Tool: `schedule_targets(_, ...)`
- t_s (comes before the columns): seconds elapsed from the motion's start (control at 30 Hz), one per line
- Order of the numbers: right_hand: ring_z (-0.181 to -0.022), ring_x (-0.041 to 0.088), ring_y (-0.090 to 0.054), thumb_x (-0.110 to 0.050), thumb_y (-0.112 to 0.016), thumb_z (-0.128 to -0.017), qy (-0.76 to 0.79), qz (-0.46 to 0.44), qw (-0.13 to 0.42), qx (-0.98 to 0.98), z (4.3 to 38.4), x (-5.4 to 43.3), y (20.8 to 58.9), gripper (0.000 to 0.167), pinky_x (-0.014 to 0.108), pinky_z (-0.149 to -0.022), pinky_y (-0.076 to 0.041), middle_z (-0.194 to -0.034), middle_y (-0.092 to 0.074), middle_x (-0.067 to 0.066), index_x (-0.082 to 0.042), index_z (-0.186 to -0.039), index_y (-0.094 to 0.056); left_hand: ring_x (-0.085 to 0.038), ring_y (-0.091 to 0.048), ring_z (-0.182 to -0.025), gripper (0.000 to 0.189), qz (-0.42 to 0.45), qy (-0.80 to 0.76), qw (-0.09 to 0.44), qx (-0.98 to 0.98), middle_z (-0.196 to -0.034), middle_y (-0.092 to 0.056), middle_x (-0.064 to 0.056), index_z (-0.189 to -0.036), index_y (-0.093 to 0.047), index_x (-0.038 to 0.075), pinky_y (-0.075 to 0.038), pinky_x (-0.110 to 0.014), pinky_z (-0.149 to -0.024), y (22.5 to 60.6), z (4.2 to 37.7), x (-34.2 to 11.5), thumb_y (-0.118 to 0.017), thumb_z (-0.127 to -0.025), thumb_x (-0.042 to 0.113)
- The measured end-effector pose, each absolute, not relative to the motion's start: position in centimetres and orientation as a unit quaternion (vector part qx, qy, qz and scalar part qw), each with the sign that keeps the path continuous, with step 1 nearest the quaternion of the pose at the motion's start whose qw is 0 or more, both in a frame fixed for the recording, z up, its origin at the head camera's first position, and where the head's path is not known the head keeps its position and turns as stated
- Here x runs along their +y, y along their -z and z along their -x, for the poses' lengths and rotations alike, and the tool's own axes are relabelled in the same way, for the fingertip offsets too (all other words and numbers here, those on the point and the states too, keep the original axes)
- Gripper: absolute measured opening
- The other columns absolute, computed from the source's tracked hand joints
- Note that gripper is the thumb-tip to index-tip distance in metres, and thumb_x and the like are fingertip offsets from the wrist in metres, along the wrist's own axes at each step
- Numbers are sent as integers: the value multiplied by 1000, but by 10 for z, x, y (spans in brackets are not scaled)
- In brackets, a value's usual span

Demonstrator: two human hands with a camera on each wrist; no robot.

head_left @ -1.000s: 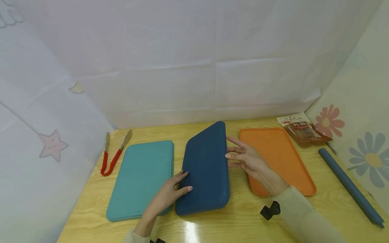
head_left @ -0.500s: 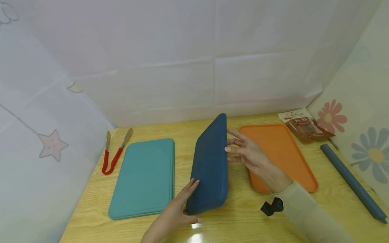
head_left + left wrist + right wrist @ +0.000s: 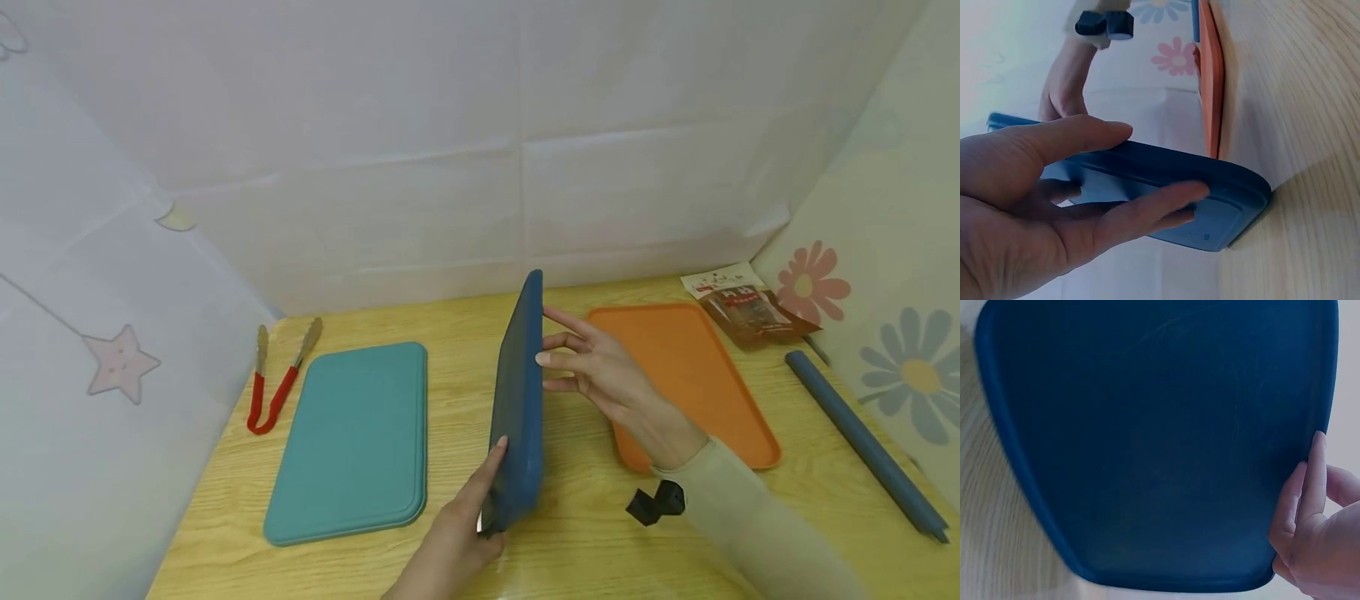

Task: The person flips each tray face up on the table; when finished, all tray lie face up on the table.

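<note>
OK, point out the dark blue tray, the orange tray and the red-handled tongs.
Dark blue tray (image 3: 1160,444), right wrist view, middle of its face.
Orange tray (image 3: 693,375), head view, its flat surface.
Red-handled tongs (image 3: 282,392), head view, one red handle.

Three trays, blue tray (image 3: 532,408), teal tray (image 3: 348,446), orange tray (image 3: 693,379), with two hands, left hand (image 3: 463,525) and right hand (image 3: 611,375), one table (image 3: 577,533), one pair of tongs (image 3: 282,393), one packet (image 3: 750,312), one rod (image 3: 862,444) and one black wrist device (image 3: 656,502)

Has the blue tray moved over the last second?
Yes: the blue tray has tipped more upright, its left edge swinging right, away from the teal tray.
</note>
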State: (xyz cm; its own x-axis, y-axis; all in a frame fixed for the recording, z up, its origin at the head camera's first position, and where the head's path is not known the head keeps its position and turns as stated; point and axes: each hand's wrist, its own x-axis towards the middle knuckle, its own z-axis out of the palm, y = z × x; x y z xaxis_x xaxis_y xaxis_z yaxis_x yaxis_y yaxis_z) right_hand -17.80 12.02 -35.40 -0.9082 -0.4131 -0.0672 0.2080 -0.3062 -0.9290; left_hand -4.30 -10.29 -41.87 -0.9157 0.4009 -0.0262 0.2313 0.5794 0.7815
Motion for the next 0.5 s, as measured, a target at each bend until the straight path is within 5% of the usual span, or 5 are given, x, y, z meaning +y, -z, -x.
schedule_targets(0.3,-91,20,-61,4,-66,-87,793,83,188,573,178,105,345,74,40,-77,-58,-107,-52,9,-18,-151,-35,-45,-59,-109,105,-198,-458,9,866,-145,-38,-26,-157,-5,22,-56,-23,-70,410,31,-88,-68,-80,-11)
schedule_targets(0.5,-89,19,-60,4,-66,-87,791,85,184,577,180,101,343,73,42,-79,-57,-110,-51,9,-18,-150,-37,-38,-56,-116,101,-208,-464,-46,860,-149,-37,-17,-157,-12,22,-54,-20,-67,397,28,-81,-70,-80,-10)
